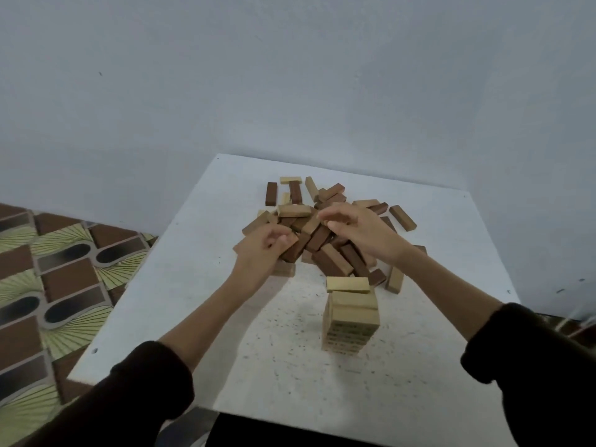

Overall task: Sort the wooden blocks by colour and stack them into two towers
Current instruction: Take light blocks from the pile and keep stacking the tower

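Reaching into the pile of mixed light and dark blocks (317,238), the person's left hand (263,253) and right hand (358,230) both have curled fingers, but it's too blurry to tell if either actually holds one. Nearer the person, a light-block tower (351,317) stands on the white table (193,253).

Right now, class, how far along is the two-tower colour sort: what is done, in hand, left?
Done: one light tower stands on the table, a single block lying across its top. In hand: the left hand and right hand are both over the mixed pile; whether either grips a block is unclear. Left: no dark tower shows, and light blocks remain in the pile.
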Demonstrator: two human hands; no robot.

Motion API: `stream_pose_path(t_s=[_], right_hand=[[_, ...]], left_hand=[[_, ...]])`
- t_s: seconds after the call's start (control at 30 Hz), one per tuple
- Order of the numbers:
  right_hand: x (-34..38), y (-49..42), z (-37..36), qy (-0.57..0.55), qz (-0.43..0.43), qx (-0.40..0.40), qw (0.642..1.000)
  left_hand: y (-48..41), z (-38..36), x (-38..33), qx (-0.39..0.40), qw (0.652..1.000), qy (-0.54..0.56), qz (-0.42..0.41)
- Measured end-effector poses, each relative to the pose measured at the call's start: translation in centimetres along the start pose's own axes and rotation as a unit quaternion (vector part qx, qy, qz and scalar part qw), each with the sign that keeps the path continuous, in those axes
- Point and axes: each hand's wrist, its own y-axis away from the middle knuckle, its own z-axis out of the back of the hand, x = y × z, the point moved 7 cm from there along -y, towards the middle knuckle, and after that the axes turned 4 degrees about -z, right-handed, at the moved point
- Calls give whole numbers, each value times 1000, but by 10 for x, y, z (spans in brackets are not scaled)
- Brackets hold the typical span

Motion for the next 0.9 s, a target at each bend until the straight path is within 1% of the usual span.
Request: stream_pose_path(t_s=[0.1,0.17,0.23,0.3,0.37,0.43,0.53,0.6,0.67,0.77,0.9], right_hand=[[0,9,-3,-35,6,-12,999],[0,16,-6,-41,20,-17,999],[-2,22,-9,-32,16,-12,999],[-4,28,-5,-45,6,-27,999],[-4,40,0,-99,-3,-46,994],[-6,56,3,-176,-18,-68,982],[-9,87,0,-282,-23,-102,954],[-11,106,-9,-316,-20,-102,943],[-11,123,-18,-315,-15,-106,943],[-7,141,-27,-278,-5,-115,954],[-5,153,-36,-255,-20,-116,960]], left_hand=[[19,-16,-17,17,997,69,-8],[26,-28,-22,36,996,85,-10],[28,-35,-24,47,995,91,-8],[28,-36,-28,37,994,99,-7],[32,-34,-35,18,992,123,-4],[39,-34,-40,9,986,165,-2],[54,-37,-43,16,978,209,-8],[63,-42,-42,31,975,220,-10],[73,-47,-44,55,974,221,-11],[86,-54,-47,86,975,207,-3],[99,-60,-48,102,975,197,12]])
